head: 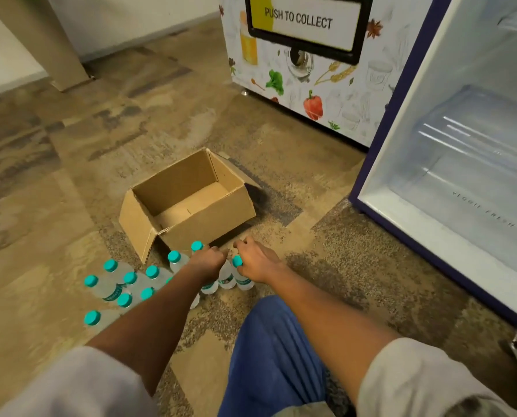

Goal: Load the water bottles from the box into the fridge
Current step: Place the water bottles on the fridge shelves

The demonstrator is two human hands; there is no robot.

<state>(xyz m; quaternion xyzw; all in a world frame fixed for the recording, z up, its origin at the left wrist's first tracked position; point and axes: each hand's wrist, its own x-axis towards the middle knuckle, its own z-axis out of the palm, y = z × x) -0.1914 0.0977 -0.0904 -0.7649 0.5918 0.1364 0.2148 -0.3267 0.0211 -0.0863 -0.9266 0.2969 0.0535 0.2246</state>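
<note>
Your right hand (257, 266) grips the teal cap of a clear plastic water bottle (244, 282); your left hand (206, 261) curls over its neighbour, but I can't tell whether it holds. Both bottles stand on the floor beside the emptied brown cardboard box (188, 203). This looks like the pickup step. Next, lift them clear and swing right into the open white fridge (461, 164).

light: warm, even | fridge (461, 152) interior bright | box (188, 203) shadow dark beside it | edges bowed, perhaps soft

Mottled brown-and-beige carpet (70, 164) underfoot; pale wall (125, 22) at the back; vegetable-printed machine (311, 85), marked PUSH TO COLLECT, upper right.
</note>
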